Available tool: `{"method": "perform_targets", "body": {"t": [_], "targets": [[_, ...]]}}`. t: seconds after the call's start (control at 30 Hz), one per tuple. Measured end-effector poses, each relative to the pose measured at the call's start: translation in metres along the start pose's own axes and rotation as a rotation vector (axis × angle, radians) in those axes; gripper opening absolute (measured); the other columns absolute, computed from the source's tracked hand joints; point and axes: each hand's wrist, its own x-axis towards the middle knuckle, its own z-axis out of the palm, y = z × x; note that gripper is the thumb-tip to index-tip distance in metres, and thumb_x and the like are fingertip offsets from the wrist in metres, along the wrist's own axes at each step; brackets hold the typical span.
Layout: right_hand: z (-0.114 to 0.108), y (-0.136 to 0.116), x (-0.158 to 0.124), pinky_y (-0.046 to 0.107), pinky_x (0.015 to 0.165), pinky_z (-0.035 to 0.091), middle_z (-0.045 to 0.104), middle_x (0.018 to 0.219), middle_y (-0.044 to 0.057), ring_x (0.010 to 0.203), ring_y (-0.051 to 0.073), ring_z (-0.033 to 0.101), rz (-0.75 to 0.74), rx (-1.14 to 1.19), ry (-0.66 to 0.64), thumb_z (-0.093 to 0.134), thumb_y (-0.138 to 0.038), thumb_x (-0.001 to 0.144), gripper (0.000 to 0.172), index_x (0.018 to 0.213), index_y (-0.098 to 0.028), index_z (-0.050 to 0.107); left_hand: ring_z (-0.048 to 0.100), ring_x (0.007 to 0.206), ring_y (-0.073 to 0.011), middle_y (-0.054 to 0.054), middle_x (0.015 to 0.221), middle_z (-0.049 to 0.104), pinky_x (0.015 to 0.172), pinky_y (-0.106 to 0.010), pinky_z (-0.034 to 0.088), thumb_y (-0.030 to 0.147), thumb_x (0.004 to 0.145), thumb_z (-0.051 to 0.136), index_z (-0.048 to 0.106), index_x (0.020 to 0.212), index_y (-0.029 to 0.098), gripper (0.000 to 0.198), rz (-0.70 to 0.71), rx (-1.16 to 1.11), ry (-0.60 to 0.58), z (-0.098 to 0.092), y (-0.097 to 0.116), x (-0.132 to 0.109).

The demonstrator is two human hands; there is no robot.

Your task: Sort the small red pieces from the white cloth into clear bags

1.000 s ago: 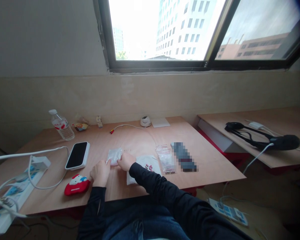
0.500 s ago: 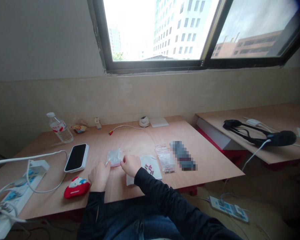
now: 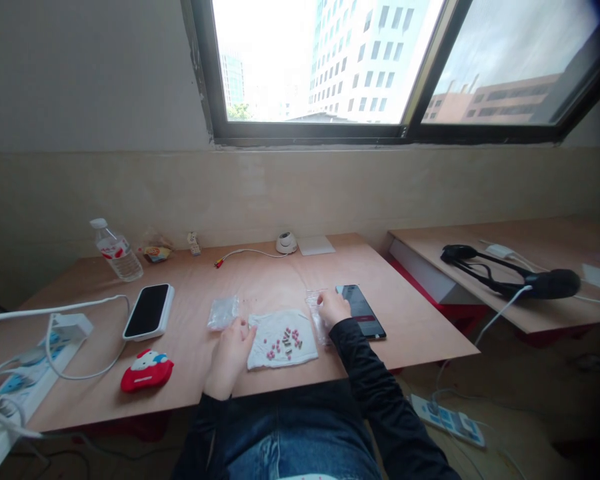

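A white cloth (image 3: 260, 325) lies flat on the table with several small pink beads (image 3: 293, 333) and small metallic pieces on it. My left hand (image 3: 231, 355) is at the cloth's left edge, fingers curled together; whatever they may hold is too small to make out. Just beyond it is a clear plastic bag (image 3: 223, 312). To the right of the cloth, my right hand (image 3: 336, 308) has its fingertips closed at the clear zip bags (image 3: 317, 319), which it partly covers. A dark phone (image 3: 366, 313) lies beside that hand, its lower part close to my sleeve.
On the left are a white-cased phone (image 3: 149, 311), a red pouch (image 3: 147, 371), a power strip (image 3: 25, 383) with cables and a water bottle (image 3: 120, 253). A dome camera (image 3: 286, 243) with its cable sits at the back. A black headset-like device (image 3: 515, 273) lies on the right table.
My right hand has moved right, from the left plastic bag to the zip bags, uncovering the cloth and beads. My left hand has shifted right, off the left bag to the cloth's edge.
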Motion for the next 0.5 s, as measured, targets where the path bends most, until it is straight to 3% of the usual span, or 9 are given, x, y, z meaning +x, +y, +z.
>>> {"method": "perform_targets", "body": {"t": [0.17,0.5], "targets": [[-0.003,0.013,0.007,0.032,0.077,0.041,0.07,0.093,0.013,0.094,0.025,0.063,0.015,-0.036,-0.032,0.051,-0.011,0.073,0.025,0.087,-0.017,0.07,0.061,0.071,-0.0183,-0.004,0.076,0.062,0.062,-0.024,0.04,0.041,0.084,0.043,0.054,0.101,0.017,0.032,0.142,-0.14,-0.148,0.024,0.014,-0.012],[-0.024,0.034,0.005,0.027,0.075,0.04,0.072,0.088,0.006,0.091,0.021,0.063,0.012,-0.034,0.023,0.056,-0.024,0.073,0.019,0.08,-0.024,0.074,0.058,0.07,-0.0167,-0.002,0.076,0.061,0.062,-0.024,0.04,0.042,0.086,0.041,0.056,0.093,0.019,0.029,0.225,-0.277,-0.156,0.027,0.016,-0.014]]}}
